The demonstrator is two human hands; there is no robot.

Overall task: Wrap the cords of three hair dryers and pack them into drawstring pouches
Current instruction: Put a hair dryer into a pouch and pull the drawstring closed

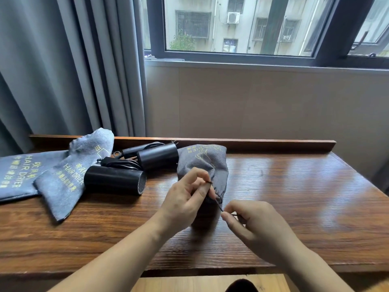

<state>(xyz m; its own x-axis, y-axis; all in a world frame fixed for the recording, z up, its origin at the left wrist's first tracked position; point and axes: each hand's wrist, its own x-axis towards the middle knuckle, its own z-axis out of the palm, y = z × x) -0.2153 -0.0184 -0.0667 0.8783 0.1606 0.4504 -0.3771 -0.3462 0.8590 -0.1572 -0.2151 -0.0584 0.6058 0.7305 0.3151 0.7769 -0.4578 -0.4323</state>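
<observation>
A filled grey drawstring pouch (205,165) lies on the wooden table (284,186), its gathered mouth turned toward me. My left hand (183,202) pinches the pouch's mouth. My right hand (250,225) pinches the thin black drawstring (219,206), which runs taut from the mouth. Two black hair dryers lie to the left with cords bundled: one nearer (114,182), one farther back (156,157). Two flat grey pouches printed "HAIR DRIER" lie at the left, one (63,182) overlapping the other (16,175).
A raised wooden lip (273,144) runs along the table's far edge. Grey curtains (63,70) hang at the back left. A window (242,26) sits above a beige wall panel. A lighter wooden surface (210,283) shows below the table's front edge.
</observation>
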